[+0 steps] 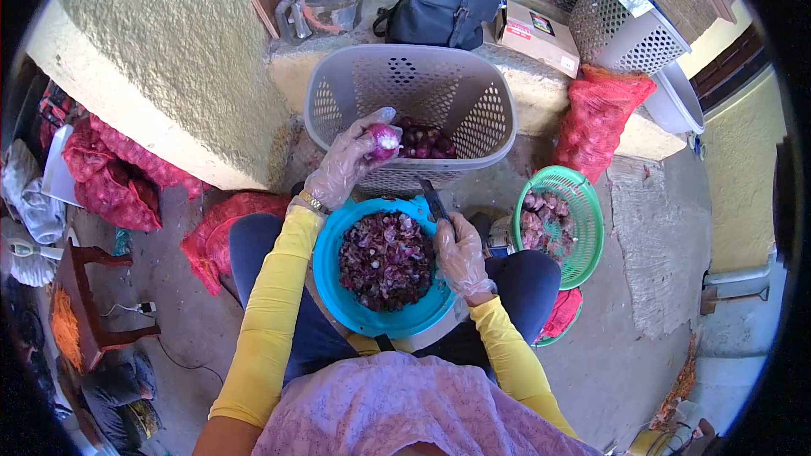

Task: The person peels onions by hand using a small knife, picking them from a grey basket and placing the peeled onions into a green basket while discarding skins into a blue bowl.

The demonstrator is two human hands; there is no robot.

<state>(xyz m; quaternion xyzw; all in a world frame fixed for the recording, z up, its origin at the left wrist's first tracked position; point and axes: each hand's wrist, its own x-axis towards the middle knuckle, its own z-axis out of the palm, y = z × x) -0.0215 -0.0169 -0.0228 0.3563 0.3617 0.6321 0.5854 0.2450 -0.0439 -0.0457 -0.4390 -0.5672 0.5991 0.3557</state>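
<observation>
Gloved in clear plastic, my left hand [342,160] holds a purple onion [384,142] over the near left edge of a grey perforated basket [494,148]. More onions [427,140] lie at the bottom of that basket. My right hand [461,255], also gloved, grips a dark-bladed knife [433,200], its blade pointing up and left. The hand is at the right rim of a blue basin [327,266], which stands between my knees. Purple onion skins and scraps [386,260] fill much of the basin.
Right of my knee stands a green basket [590,241] with onions. Red mesh sacks [601,114] of onions stand at the right and left. On the ledge behind are a black backpack [448,0], a cardboard box [536,38] and a bucket [329,0]. A cable crosses the floor at left.
</observation>
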